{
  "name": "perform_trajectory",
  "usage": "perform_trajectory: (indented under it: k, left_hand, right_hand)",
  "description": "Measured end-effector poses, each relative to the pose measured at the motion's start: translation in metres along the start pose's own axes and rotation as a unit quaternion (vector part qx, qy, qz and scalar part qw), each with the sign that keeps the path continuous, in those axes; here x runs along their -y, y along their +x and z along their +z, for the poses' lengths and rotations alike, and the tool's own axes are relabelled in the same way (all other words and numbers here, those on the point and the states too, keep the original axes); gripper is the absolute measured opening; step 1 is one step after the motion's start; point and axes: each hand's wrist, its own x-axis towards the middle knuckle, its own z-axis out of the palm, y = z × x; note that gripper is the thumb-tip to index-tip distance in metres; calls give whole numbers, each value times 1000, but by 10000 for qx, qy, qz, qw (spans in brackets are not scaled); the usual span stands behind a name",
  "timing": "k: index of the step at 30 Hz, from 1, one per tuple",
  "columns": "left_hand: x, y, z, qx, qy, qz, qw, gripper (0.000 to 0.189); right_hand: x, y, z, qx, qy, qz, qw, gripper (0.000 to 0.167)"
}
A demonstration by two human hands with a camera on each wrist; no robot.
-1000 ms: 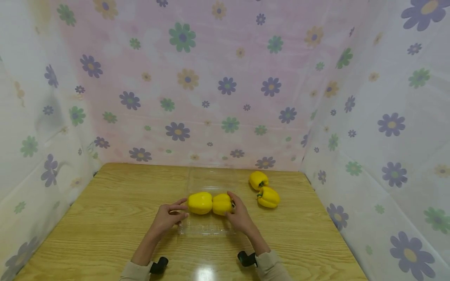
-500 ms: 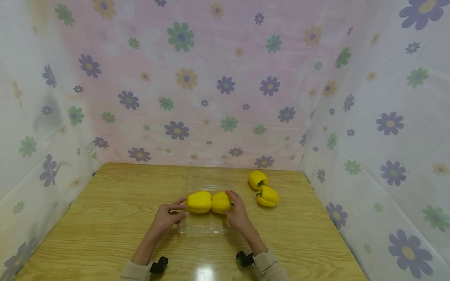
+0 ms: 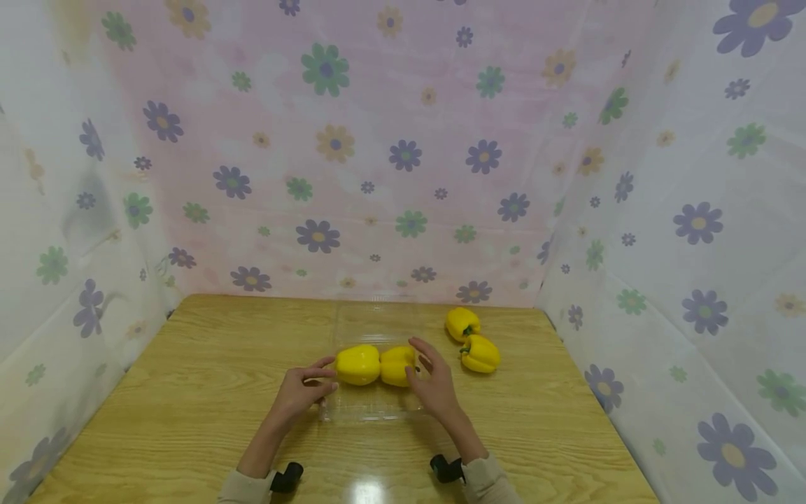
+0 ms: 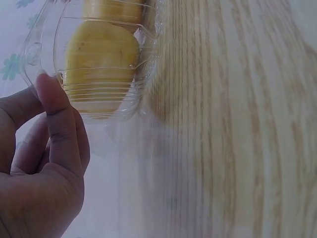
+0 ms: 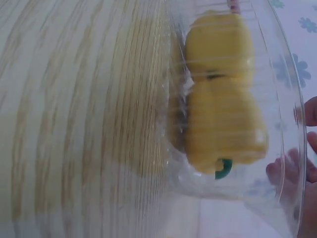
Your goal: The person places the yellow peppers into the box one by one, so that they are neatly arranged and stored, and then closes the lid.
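Observation:
Two yellow bell peppers lie end to end in a clear plastic clamshell container (image 3: pixel 371 409), the left pepper (image 3: pixel 357 365) and the right pepper (image 3: pixel 395 366). My left hand (image 3: pixel 299 392) pinches the container's left rim between thumb and fingers, as the left wrist view shows. At the other end, my right hand (image 3: pixel 436 386) has its fingers spread beside the right pepper, gripping nothing. In the right wrist view a green stem (image 5: pixel 224 169) points out from the nearer pepper, and the fingertips show behind the clear wall.
Two more yellow peppers, a rear one (image 3: pixel 462 323) and a front one (image 3: pixel 481 353), lie on the wooden table (image 3: pixel 208 392) to the right of the container. The container's raised lid (image 3: pixel 378 318) extends toward the back. Flowered cloth (image 3: pixel 371 140) hangs around the table.
My right hand has let go of the right pepper and drawn slightly to the right, its fingers spreading. The left hand has stayed at the container's rim.

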Motion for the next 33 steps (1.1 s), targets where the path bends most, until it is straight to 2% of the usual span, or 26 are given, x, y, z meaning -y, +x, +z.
perform_trajectory:
  k: [2,6,10,14,20,23,27,30,33]
  left_hand:
    - [1,0,0,-20,-8,3,10000,28]
    - [1,0,0,-56,-22,47,10000,27]
    - [1,-1,1,-102,-59,23,9999,27]
    - [0,-1,1,-133,-77,-57,9999,27]
    - [-3,-3,-1,-24,-81,57,9999,29]
    - [-4,-4,-2,-26,-80,75,9999,28]
    - [-3,-3,0,4,-43,99,9999,29]
    - [-1,-2,0,14,-39,118,9999,29]
    - [1,-1,0,-20,-82,111,9999,28]
  right_hand:
    - [-3,-1,-5,-145,181,-185,9996,48]
    - [-12,-3,-15,-446,210,-428,9979,40]
    - [-19,-5,-28,-657,192,-292,9972,35]
    - [-22,-5,-41,-922,-13,-165,9956,34]
    - [-1,-2,-62,-1212,-691,-368,9895,31]
    - [-10,6,-79,-1216,-895,-452,9875,29]
    - [-31,21,-108,-1234,-1123,-192,9858,30]
    - [-37,30,-126,-1098,-1397,271,9837,33]
    - [-43,34,-136,-674,-1690,931,9789,40]
